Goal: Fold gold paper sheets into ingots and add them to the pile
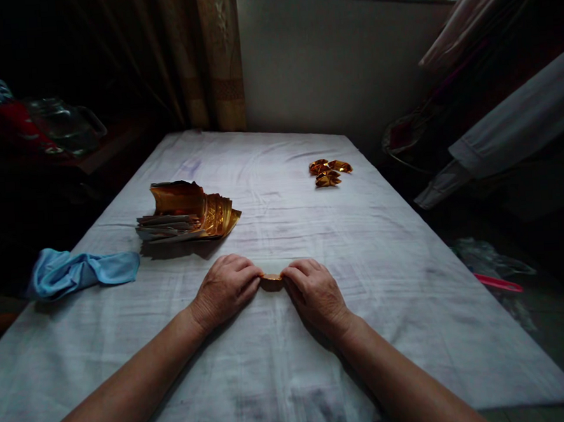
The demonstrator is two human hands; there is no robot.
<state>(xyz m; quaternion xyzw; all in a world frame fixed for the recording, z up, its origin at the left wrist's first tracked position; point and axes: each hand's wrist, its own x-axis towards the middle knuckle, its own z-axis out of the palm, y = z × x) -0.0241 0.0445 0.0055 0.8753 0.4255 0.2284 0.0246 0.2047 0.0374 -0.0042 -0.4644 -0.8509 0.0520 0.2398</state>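
Between my two hands is a small piece of gold foil paper (272,277), folded narrow, just above the white cloth. My left hand (229,285) pinches its left end, and my right hand (314,292) pinches the right end. The fingertips cover both ends. Beyond my left hand lies a stack of gold foil paper sheets (218,215), partly curled and fanned, with pale edges showing. At the far right of the table sits a little group of folded gold foil pieces (328,179), shiny and boat-like in shape.
A white cloth (282,364) with wrinkles covers the table. A crumpled light-blue cloth (85,272) lies at the left edge. A glass jug (66,125) stands on dark furniture at left. Clothes (519,114) hang at right, above a pink object (499,282).
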